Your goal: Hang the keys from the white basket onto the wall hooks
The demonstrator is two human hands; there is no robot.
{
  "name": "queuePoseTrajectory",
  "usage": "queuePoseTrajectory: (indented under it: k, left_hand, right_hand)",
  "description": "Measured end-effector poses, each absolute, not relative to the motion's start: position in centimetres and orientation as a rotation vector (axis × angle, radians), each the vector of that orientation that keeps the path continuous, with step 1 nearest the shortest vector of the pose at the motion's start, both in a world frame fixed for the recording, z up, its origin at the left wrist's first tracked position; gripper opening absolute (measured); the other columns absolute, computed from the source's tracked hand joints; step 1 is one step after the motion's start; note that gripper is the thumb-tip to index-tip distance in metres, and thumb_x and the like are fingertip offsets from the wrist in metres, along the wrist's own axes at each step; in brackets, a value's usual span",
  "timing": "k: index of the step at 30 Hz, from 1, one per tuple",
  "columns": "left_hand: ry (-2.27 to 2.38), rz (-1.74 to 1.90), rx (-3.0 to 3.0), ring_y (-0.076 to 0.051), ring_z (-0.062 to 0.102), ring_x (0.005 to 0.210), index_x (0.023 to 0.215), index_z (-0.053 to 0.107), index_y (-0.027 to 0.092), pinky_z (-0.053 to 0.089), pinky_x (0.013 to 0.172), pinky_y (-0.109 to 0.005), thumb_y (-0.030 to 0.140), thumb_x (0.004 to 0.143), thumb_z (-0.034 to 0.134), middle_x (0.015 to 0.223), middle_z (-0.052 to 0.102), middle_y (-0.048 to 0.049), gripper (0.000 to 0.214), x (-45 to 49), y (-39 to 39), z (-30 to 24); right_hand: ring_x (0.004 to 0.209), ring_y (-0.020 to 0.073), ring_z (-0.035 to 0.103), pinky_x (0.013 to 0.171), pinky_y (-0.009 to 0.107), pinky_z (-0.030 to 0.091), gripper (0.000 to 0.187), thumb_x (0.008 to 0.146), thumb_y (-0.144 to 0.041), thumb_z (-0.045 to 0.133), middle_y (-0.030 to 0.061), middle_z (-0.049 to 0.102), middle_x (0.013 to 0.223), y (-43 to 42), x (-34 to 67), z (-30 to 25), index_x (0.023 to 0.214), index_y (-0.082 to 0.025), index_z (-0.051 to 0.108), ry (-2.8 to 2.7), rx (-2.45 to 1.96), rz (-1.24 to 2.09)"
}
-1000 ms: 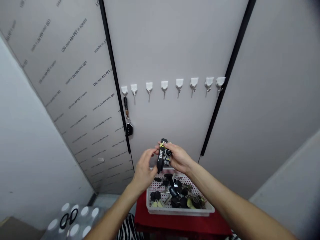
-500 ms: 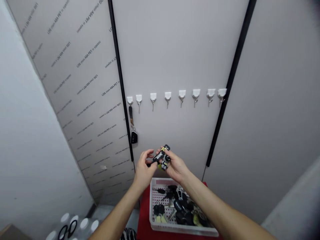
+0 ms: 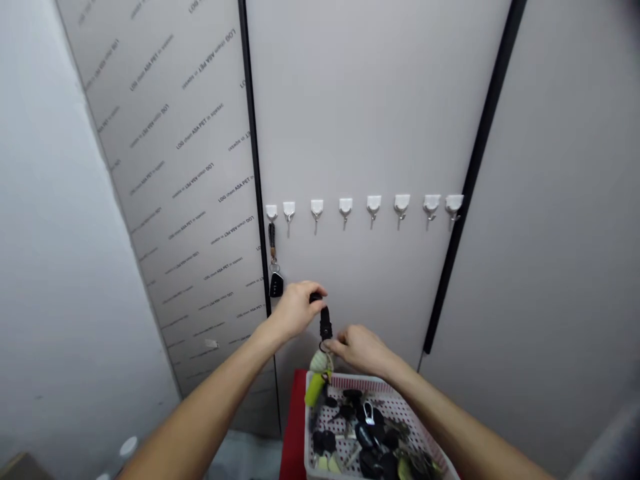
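My left hand pinches the top of a keychain's black strap, which hangs from its fingers. Below the strap a metal ring carries a pale rounded charm and a yellow-green piece, blurred by motion. At the ring, the thumb and forefinger of my right hand are closed on the keychain. Underneath is a white perforated basket of keys and fobs. To the left, a black car key hangs by a braided strap from the leftmost hook.
Several white adhesive hooks run in a row across the pale panel, between two black vertical strips. The basket stands on a red surface. At lower left are bottle caps and a cardboard corner.
The keychain, bunched in both hands before, now hangs down by its strap from my left hand. My right hand has moved lower to its ring. The view has shifted slightly.
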State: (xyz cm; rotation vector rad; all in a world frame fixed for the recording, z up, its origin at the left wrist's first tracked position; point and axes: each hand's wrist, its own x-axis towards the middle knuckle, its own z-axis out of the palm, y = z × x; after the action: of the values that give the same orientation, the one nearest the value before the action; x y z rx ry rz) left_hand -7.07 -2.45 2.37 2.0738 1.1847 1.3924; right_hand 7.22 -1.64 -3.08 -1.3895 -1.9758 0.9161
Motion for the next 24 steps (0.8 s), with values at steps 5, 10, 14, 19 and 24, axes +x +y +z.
queuePoseTrajectory:
  k: [5,10,14,19,24]
  left_hand:
    - [1.195,1.181,2.119,-0.011,0.049,0.057,0.074,0.054,0.018,0.036,0.053,-0.021,0.012,0.051,0.053,0.065,0.054,0.0004,0.024,-7.8,-1.7,4.4]
    - [1.222,1.139,2.026,-0.007,0.043,0.044,0.076,0.051,0.015,0.031,0.042,-0.018,0.016,0.049,0.056,0.05,0.048,0.0039,0.028,-9.9,-1.1,6.7]
    - [1.199,1.157,1.952,-0.007,0.043,0.045,0.073,0.051,0.014,0.032,0.045,-0.019,0.014,0.049,0.057,0.049,0.047,0.004,0.025,-11.2,-0.9,8.2]
    - [1.34,1.386,1.799,-0.006,0.039,0.038,0.065,0.049,0.014,0.029,0.039,-0.018,0.021,0.05,0.057,0.044,0.045,0.004,0.019,-12.0,0.1,9.9]
    - [1.605,1.695,1.809,-0.006,0.04,0.04,0.054,0.047,0.014,0.031,0.044,-0.02,0.023,0.051,0.054,0.045,0.046,0.003,0.011,-12.6,3.3,12.2]
  right_hand:
    - [0.068,0.0139,0.048,0.061,0.026,0.034,0.024,0.06,-0.037,0.048,0.0034,0.056,0.07,-0.2,5.8,-0.5,0.071,-0.017,0.056,-2.005,-0.896,0.791]
    - [0.057,0.0087,0.047,0.054,0.022,0.035,0.024,0.06,-0.034,0.049,0.0,0.054,0.062,0.2,3.2,1.1,0.073,-0.014,0.053,-1.671,-0.665,1.26]
    - [0.054,0.0064,0.045,0.053,0.021,0.035,0.021,0.056,-0.032,0.054,-0.0025,0.051,0.059,0.8,2.0,2.3,0.07,-0.016,0.051,-1.52,-0.592,1.471]
    - [0.049,0.004,0.042,0.05,0.02,0.034,0.021,0.053,-0.032,0.056,-0.0051,0.049,0.059,2.3,0.6,4.7,0.064,-0.016,0.047,-1.335,-0.629,1.401]
    - [0.048,0.0038,0.042,0.046,0.018,0.033,0.02,0.053,-0.031,0.054,-0.004,0.049,0.061,3.7,-1.3,7.8,0.063,-0.016,0.045,-1.266,-0.68,1.21]
